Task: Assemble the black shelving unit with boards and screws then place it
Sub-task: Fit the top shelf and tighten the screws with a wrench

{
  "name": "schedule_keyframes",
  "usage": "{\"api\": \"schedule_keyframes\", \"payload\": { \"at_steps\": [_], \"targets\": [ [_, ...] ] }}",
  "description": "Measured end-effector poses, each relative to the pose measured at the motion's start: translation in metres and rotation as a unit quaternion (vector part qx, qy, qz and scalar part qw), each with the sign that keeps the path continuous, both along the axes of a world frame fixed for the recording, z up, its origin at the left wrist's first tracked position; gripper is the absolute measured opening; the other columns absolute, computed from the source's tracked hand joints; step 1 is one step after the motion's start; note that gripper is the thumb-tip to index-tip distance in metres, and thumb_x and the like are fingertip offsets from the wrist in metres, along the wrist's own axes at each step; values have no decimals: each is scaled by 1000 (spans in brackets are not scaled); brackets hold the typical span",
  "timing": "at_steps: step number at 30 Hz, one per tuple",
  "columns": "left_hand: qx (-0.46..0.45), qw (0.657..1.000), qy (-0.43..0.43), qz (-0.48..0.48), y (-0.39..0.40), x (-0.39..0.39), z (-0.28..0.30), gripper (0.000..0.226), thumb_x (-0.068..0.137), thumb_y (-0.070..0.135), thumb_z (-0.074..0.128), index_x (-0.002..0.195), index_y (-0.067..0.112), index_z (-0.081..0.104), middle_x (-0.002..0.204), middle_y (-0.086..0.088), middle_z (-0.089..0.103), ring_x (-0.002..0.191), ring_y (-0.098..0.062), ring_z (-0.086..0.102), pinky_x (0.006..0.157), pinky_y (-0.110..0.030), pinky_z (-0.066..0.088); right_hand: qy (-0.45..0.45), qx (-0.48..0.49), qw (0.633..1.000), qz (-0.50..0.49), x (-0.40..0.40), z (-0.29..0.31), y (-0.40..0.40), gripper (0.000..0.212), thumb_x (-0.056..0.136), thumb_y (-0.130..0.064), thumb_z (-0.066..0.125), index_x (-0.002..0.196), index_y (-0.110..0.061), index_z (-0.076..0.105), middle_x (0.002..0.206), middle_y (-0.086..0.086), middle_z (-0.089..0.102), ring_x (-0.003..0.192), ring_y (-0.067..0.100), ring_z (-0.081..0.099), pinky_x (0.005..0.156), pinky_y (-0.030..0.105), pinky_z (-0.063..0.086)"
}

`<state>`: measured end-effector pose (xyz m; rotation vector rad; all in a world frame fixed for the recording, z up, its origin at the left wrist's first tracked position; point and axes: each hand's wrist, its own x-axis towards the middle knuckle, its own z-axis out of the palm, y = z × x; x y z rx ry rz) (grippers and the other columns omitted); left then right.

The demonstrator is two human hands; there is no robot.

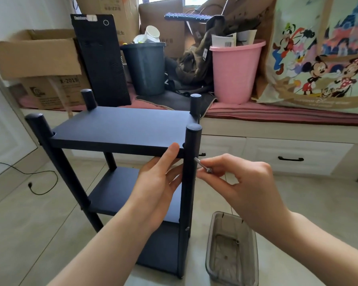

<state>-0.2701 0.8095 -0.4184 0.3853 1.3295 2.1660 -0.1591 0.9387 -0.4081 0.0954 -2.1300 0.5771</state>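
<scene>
Pale floor tiles carry everything close by: a clear plastic tray sits nearest, just right of the black shelving unit, which stands upright with three boards. At its front right post, the left hand supports the top board's edge from below with straight fingers, while the right hand pinches a silver screw whose tip touches the post. Beyond, white drawers front a cushioned bench holding a pink bin, a dark bin, a black computer tower and cardboard boxes.
</scene>
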Motion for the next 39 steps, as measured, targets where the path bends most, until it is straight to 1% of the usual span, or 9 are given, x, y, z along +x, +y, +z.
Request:
{"api": "schedule_keyframes", "payload": {
  "at_steps": [7, 10, 14, 17, 22, 27, 30, 34, 39],
  "targets": [
    [7, 1000, 7, -25, -1, -4, -2, 39, 87, 36, 65, 114, 8, 70, 110, -11, 74, 100, -23, 73, 96, -38, 53, -25, -4, 999, 20, 5, 3, -4, 21, 81, -9, 79, 101, -5, 76, 88, -4, 76, 77, 4, 71, 75, 21, 57],
    [8, 1000, 6, -26, -2, -5, -2, 28, 91, 34, 64, 105, 12, 71, 105, -9, 75, 98, -22, 73, 94, -37, 53, -41, -30, 999, 21, 5, 5, -3, 20, 83, -6, 78, 102, -8, 76, 88, -7, 76, 79, 4, 71, 73, 24, 57],
    [11, 1000, -3, -28, -1, -5, -2, 18, 94, 31, 63, 97, 15, 71, 100, -5, 75, 92, -19, 74, 89, -34, 54, -59, -54, 997, 0, 2, 2, -6, 19, 82, -8, 79, 100, -9, 71, 87, -9, 75, 83, 1, 70, 76, 16, 55],
    [7, 999, 0, -32, -1, -5, -1, 20, 95, 31, 61, 101, 14, 70, 103, -7, 76, 95, -20, 74, 94, -37, 53, -75, -72, 995, -3, -1, -1, -10, 20, 83, -10, 79, 99, -10, 68, 85, -13, 72, 85, -2, 69, 76, 9, 52],
    [4, 999, 5, -34, -1, -5, -2, 18, 94, 33, 62, 93, 20, 74, 100, -4, 76, 95, -18, 74, 90, -35, 54, -56, -101, 993, 8, -4, -2, -11, 16, 85, -6, 76, 97, -12, 67, 88, -12, 73, 80, -1, 70, 73, 19, 57],
    [-10, 1000, 14, -24, -1, -4, -4, 19, 95, 33, 62, 86, 22, 74, 95, -2, 76, 94, -17, 74, 90, -37, 53, -82, -188, 978, 29, -5, -2, -13, 19, 87, -7, 73, 91, -20, 61, 83, -6, 74, 82, 10, 73, 74, 35, 59],
    [-15, 1000, 18, -15, -1, -1, -4, 18, 95, 34, 62, 89, 21, 73, 94, -3, 76, 95, -18, 74, 91, -38, 53, -90, -207, 974, 33, -5, -1, -14, 15, 87, -10, 72, 91, -21, 62, 81, -6, 74, 83, 14, 73, 74, 38, 59],
    [-22, 1000, 11, -5, -1, 2, -2, 17, 93, 33, 63, 92, 18, 72, 94, -4, 76, 93, -18, 74, 91, -38, 53, -75, -158, 985, 6, -2, 4, -14, 6, 85, -21, 70, 90, -22, 67, 82, -14, 69, 86, 10, 69, 72, 31, 58],
    [-41, 999, 9, 18, -2, 6, 1, 19, 90, 36, 65, 94, 19, 73, 97, -2, 77, 95, -16, 74, 102, -45, 48, -54, -107, 993, -12, -2, 3, -17, 14, 84, -13, 73, 92, -23, 66, 87, -17, 69, 83, 7, 68, 73, 26, 57]
  ]
}}
